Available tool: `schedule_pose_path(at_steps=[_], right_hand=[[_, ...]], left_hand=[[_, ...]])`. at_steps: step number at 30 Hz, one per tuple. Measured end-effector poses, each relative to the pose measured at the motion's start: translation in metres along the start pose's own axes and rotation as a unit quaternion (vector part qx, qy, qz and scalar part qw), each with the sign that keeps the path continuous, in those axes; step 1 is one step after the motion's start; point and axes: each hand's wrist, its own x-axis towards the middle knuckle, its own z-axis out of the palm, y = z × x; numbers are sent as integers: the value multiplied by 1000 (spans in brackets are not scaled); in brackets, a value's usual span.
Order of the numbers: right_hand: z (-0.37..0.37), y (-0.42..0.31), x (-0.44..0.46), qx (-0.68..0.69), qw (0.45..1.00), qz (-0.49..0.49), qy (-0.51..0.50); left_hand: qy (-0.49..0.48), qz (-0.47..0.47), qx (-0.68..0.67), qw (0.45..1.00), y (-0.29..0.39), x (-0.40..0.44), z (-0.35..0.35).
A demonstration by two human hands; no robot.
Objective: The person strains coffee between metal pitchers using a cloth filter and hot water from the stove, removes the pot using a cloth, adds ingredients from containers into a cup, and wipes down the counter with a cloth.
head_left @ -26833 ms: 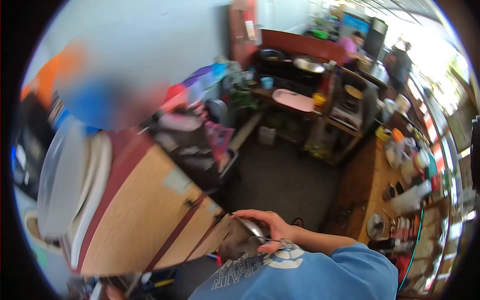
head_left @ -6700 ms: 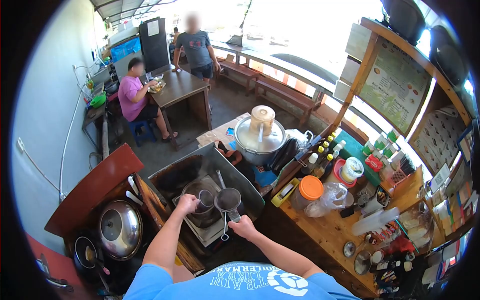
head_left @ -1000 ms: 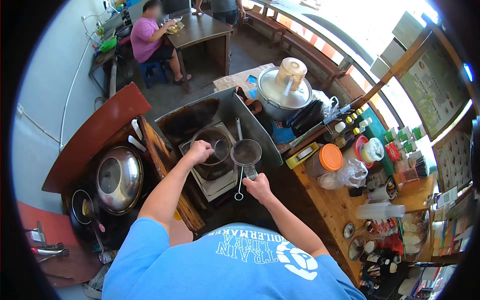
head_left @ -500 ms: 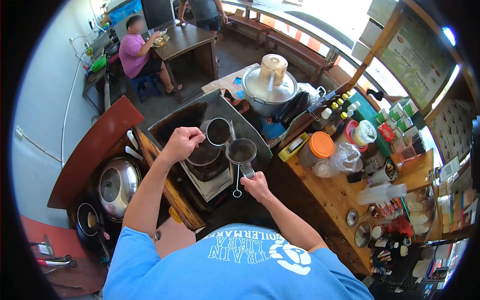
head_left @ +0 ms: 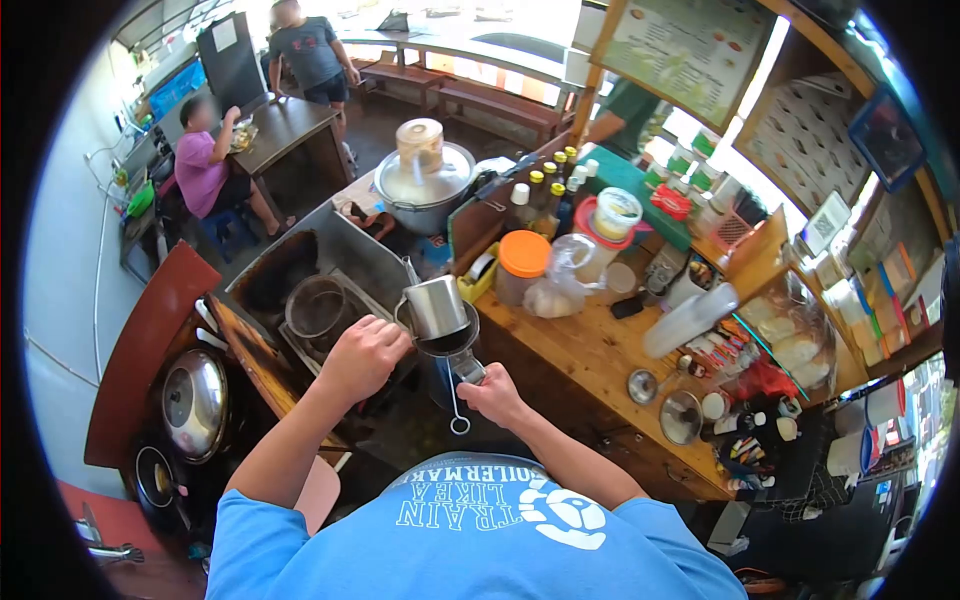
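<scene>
My left hand [head_left: 365, 358] is closed round the handle of a small metal cup [head_left: 437, 308]. The cup is tipped over a dark round strainer or pot [head_left: 449, 338], its mouth facing down into it. My right hand [head_left: 492, 394] grips the grey handle [head_left: 466, 367] of that strainer or pot. A thin metal rod with a ring end [head_left: 459, 424] hangs beside the handle. Left of the cup, a wide pot [head_left: 318, 308] with dark contents sits on the stove. What flows from the cup, if anything, is hard to make out.
A large lidded pot [head_left: 425, 185] stands beyond the stove. The wooden counter [head_left: 580, 365] at the right bears an orange-lidded tub [head_left: 524, 262], sauce bottles and bags. Lidded pans [head_left: 195, 400] are at the left. A seated person [head_left: 208, 165] and a standing person [head_left: 308, 55] are at the back table.
My left hand has lifted the metal cup out of the wide pot, carried it right and tipped it over the strainer. The view has turned right, and a green sleeve has appeared beyond the counter.
</scene>
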Motion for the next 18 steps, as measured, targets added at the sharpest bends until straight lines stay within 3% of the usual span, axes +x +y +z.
schedule_pose_path(at_steps=[6, 8, 11, 12, 15, 16, 18], right_hand=[[-75, 1, -82, 9, 999, 11, 49], [-98, 8, -106, 1, 998, 15, 60], [-126, 14, -135, -6, 993, -8, 117], [-135, 19, -141, -6, 993, -7, 119], [-159, 39, -154, 52, 985, 0, 166], [-166, 46, -156, 50, 986, 1, 161], [-180, 54, -158, 99, 974, 4, 205]], left_hand=[[29, 65, 2, 997, 84, 36, 21], [41, 51, -29, 997, 108, 49, 39], [94, -76, -259, 958, 138, 69, 68], [93, -75, -260, 958, 148, 73, 79], [78, -313, -513, 795, 169, 83, 112], [81, -317, -512, 794, 172, 81, 126], [128, -374, -605, 691, 176, 75, 148]])
